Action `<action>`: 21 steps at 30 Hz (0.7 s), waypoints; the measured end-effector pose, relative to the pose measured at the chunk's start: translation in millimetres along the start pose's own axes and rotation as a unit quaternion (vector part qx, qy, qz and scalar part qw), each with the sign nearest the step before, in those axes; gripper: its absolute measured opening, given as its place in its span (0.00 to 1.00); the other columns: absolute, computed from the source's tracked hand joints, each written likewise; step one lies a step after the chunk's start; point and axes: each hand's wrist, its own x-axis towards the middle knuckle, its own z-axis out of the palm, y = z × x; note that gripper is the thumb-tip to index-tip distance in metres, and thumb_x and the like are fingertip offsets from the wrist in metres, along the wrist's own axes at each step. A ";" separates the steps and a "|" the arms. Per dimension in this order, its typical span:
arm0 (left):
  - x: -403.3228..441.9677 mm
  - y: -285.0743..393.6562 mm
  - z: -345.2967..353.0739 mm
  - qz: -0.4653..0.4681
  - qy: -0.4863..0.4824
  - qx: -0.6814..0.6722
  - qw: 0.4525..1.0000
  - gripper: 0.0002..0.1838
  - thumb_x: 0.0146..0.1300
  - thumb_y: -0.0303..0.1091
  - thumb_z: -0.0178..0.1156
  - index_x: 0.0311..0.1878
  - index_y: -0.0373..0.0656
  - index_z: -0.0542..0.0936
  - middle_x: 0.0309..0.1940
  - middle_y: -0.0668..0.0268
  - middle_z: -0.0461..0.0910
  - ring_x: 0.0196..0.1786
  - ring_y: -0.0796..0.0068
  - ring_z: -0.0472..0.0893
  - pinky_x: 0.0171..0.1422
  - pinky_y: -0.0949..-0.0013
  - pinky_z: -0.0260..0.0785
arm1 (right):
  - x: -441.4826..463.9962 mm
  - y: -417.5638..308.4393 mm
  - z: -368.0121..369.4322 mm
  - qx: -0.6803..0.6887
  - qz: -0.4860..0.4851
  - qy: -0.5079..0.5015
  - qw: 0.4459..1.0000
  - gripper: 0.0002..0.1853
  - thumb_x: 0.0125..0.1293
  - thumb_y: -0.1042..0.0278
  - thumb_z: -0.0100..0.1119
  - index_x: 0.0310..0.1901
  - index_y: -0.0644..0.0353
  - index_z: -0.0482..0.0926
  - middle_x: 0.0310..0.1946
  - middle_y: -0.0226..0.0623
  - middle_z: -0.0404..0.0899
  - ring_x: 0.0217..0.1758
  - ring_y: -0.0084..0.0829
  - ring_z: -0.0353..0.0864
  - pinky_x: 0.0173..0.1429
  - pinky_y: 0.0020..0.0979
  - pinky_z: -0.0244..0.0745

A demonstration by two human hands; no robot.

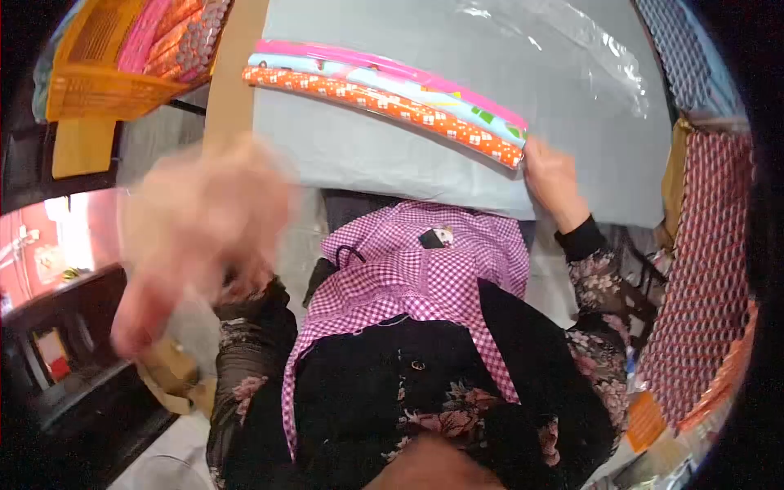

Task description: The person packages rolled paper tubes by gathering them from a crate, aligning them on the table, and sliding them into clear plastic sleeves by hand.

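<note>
Three rolls of patterned wrapping paper lie side by side on the table: a pink roll (351,55), a light blue roll (376,82) and an orange roll with white prints (384,104). At their right ends is my right hand (555,180), its fingers closed against the roll ends and partly hidden. My left hand (212,212) is raised close to the camera, left of the table's near edge. Motion smears its fingers, and I see nothing clear in it.
A pale grey sheet covers the table (392,163); clear plastic film (588,57) lies on it at the back right. An orange basket (114,90) of rolls stands at the left. Patterned rolls (702,261) are stacked at the right. A checked apron (433,278) covers my lap.
</note>
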 end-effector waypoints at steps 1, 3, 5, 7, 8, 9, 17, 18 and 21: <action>-4.9 -23.2 1.6 -0.072 0.140 0.123 0.980 0.17 0.71 0.39 0.55 0.57 0.45 0.82 0.43 0.63 0.82 0.36 0.64 0.80 0.43 0.65 0.72 | 0.2 -1.2 -2.0 0.004 0.012 0.003 1.000 0.07 0.59 0.74 0.55 0.39 0.58 0.71 0.26 0.41 0.76 0.28 0.44 0.80 0.30 0.43 0.74; 6.7 -82.3 -22.1 -0.161 0.098 0.430 0.883 0.25 0.70 0.46 0.56 0.64 0.42 0.76 0.55 0.59 0.80 0.52 0.54 0.78 0.59 0.55 0.68 | 2.8 -2.1 -8.5 0.017 0.000 0.007 1.000 0.06 0.59 0.74 0.55 0.38 0.59 0.71 0.26 0.41 0.76 0.28 0.44 0.80 0.31 0.43 0.73; 1.0 -149.9 -28.1 -0.129 0.055 0.533 0.834 0.27 0.70 0.49 0.56 0.66 0.42 0.74 0.60 0.56 0.78 0.60 0.50 0.76 0.66 0.50 0.64 | 3.7 -4.1 -12.9 -0.008 0.010 0.002 1.000 0.06 0.59 0.74 0.55 0.38 0.59 0.71 0.26 0.41 0.76 0.28 0.44 0.79 0.31 0.43 0.73; 4.8 -182.1 -20.0 -0.137 -0.056 0.643 0.752 0.35 0.67 0.56 0.56 0.71 0.44 0.67 0.70 0.53 0.68 0.74 0.49 0.63 0.75 0.44 0.52 | 6.0 -1.5 -14.6 0.047 -0.014 0.018 0.999 0.06 0.59 0.75 0.54 0.39 0.60 0.71 0.26 0.40 0.76 0.28 0.44 0.79 0.31 0.43 0.73; 5.5 -189.6 -18.3 -0.156 -0.103 0.653 0.734 0.41 0.65 0.61 0.55 0.74 0.45 0.61 0.74 0.55 0.62 0.77 0.50 0.58 0.77 0.42 0.48 | 5.7 -3.0 -17.0 0.037 -0.012 0.010 0.999 0.08 0.59 0.75 0.54 0.41 0.60 0.72 0.26 0.40 0.76 0.29 0.44 0.79 0.31 0.42 0.73; 7.0 -197.0 -17.9 -0.152 -0.109 0.648 0.738 0.41 0.65 0.61 0.55 0.74 0.45 0.61 0.74 0.55 0.62 0.77 0.50 0.58 0.77 0.42 0.48 | 6.4 -2.4 -19.3 0.036 -0.003 0.007 0.999 0.08 0.59 0.75 0.54 0.41 0.60 0.72 0.26 0.40 0.76 0.29 0.44 0.79 0.31 0.42 0.73; 10.7 -211.8 -10.0 -0.187 -0.178 0.640 0.724 0.48 0.59 0.65 0.57 0.75 0.43 0.59 0.75 0.56 0.59 0.77 0.51 0.57 0.78 0.44 0.45 | 9.7 6.5 -18.5 0.093 -0.025 0.007 0.995 0.09 0.60 0.72 0.56 0.42 0.62 0.74 0.26 0.38 0.74 0.28 0.39 0.77 0.30 0.38 0.71; 9.8 -213.5 -9.4 -0.176 -0.166 0.644 0.726 0.47 0.59 0.66 0.56 0.73 0.43 0.62 0.74 0.55 0.61 0.76 0.50 0.59 0.77 0.44 0.47 | 11.3 6.2 -22.3 0.100 -0.025 0.012 0.995 0.10 0.60 0.72 0.58 0.44 0.62 0.74 0.26 0.38 0.74 0.29 0.40 0.77 0.31 0.39 0.71; 9.9 -216.8 -9.1 -0.176 -0.161 0.658 0.714 0.46 0.59 0.68 0.54 0.72 0.42 0.64 0.72 0.55 0.63 0.75 0.51 0.61 0.77 0.43 0.48 | 9.6 20.8 -30.6 0.117 -0.029 0.001 0.993 0.15 0.60 0.69 0.61 0.48 0.59 0.74 0.29 0.38 0.74 0.33 0.41 0.77 0.35 0.40 0.71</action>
